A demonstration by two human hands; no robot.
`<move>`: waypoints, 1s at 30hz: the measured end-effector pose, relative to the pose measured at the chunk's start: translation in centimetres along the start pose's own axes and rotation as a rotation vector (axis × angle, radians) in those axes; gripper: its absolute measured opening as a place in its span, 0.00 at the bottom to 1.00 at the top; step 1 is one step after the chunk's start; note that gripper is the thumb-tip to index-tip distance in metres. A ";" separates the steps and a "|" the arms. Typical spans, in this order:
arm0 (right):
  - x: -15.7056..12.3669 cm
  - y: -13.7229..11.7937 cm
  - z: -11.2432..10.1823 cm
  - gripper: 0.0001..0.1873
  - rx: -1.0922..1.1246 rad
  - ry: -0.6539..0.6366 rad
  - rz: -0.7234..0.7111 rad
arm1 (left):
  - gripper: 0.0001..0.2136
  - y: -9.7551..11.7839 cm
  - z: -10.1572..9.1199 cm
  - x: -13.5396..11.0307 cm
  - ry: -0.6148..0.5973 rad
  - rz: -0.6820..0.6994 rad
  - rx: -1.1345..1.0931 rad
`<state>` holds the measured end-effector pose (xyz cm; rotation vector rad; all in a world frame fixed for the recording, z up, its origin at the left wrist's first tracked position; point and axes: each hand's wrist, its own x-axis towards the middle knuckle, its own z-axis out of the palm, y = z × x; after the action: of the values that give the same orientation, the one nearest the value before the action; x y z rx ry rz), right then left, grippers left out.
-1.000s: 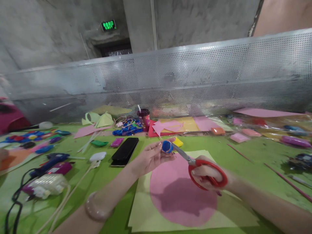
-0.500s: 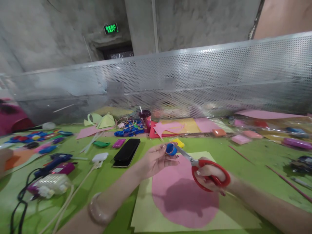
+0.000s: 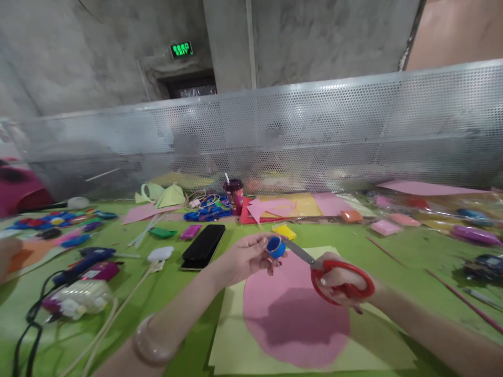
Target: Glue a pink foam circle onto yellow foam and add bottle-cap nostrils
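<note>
Between the fingertips of my left hand (image 3: 248, 257) is a small blue ring-shaped piece (image 3: 276, 247), its open top showing a pale rim. My right hand (image 3: 341, 283) is closed around the red handles of a pair of scissors (image 3: 346, 268). The blades point up and left, with the tips beside the blue piece. Below both hands lies a pink paper circle (image 3: 294, 335) on pale yellow sheets (image 3: 377, 345).
Left of the sheets lie a black phone (image 3: 203, 246), a white charger (image 3: 160, 254) with its cable, and a blue glue gun (image 3: 88, 262). A drink cup (image 3: 234, 196) stands at the back before a perforated metal screen (image 3: 334, 131). Another person's hand (image 3: 8, 250) shows at the far left.
The scissors have moved slightly right and down, so their tips are now a little away from the blue piece. My left hand has turned it slightly, showing more of its side.
</note>
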<state>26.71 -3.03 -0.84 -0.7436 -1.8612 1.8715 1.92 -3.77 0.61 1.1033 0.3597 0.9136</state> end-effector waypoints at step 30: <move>0.4 0.0 -0.3 0.11 -0.069 0.034 0.020 | 0.21 -0.7 -0.4 0.6 0.170 0.042 0.243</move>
<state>26.61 -2.54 -0.88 -0.8145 -1.9118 1.8036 2.29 -3.19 -0.04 1.2614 0.6018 1.0229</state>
